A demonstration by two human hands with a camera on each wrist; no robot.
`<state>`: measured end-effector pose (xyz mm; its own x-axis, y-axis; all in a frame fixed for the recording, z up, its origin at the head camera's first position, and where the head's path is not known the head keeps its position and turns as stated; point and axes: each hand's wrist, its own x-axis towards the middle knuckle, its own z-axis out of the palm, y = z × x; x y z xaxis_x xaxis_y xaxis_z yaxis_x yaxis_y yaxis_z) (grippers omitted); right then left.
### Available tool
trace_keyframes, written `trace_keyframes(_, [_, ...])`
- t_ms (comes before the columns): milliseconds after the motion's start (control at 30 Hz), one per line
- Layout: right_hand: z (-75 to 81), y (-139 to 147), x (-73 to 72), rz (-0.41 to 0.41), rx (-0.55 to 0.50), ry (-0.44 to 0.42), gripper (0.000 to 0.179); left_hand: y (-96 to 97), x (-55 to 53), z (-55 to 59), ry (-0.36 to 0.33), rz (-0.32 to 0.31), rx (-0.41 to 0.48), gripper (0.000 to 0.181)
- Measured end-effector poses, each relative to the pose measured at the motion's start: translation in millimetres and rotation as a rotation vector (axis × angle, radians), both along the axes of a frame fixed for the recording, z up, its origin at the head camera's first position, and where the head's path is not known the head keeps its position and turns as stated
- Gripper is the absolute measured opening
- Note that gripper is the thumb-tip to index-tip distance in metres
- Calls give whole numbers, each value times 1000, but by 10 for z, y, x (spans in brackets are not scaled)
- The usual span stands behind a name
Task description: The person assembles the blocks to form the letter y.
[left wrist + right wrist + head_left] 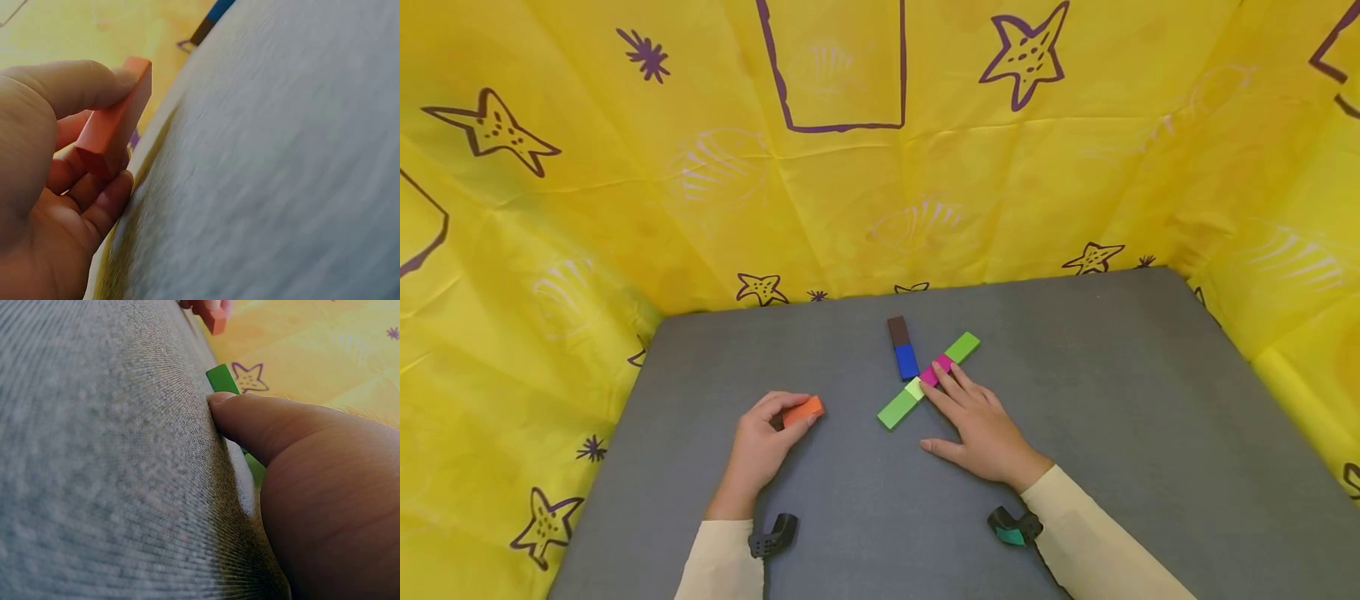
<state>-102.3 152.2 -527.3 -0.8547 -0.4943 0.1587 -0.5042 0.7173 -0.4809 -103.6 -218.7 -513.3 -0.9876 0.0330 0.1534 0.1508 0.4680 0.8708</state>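
Observation:
My left hand (pixel 758 446) pinches an orange block (pixel 805 410) between thumb and fingers, left of the other blocks. In the left wrist view the thumb lies along one long side of the orange block (pixel 106 134). The right hand (pixel 983 429) lies with fingers extended, its fingertips on a magenta block (pixel 929 377). That block is part of a slanting row, with a green block (pixel 964 347) at the far end, then a pale green piece (pixel 914 388) and another green block (pixel 896 411) at the near end. The fingers partly cover the magenta block.
Beyond the row's middle, a brown block (pixel 898 330) and a blue block (pixel 907 362) lie end to end, the blue one's near end close to the row. All rest on a grey table (pixel 865 517). A yellow patterned cloth (pixel 850 208) rises behind and at both sides.

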Motion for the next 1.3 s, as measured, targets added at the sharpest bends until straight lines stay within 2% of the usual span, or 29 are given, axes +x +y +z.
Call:
trace_keyframes(233, [17,-4,10,0,-6,-8,89,224,56,0,80,24,61,27])
trace_keyframes(400, [9,-5,9,-2,-6,-5,90,387,91,-36,122,26,69,28])
trace_keyframes(733, [-18,-13,-1,-4,-5,18,89,755,215,-54,132,-49,-58,33])
trace_keyframes(833, [-26,-15,0,-1,-14,37,88,829,253,-50,147,-52,-111,33])
trace_keyframes(1067, [-38,-14,-1,1,-15,49,88,900,301,-57,146,-36,-187,37])
trace_keyframes(1300, [-37,-14,-5,-1,-8,28,88,910,304,-56,106,-89,-190,47])
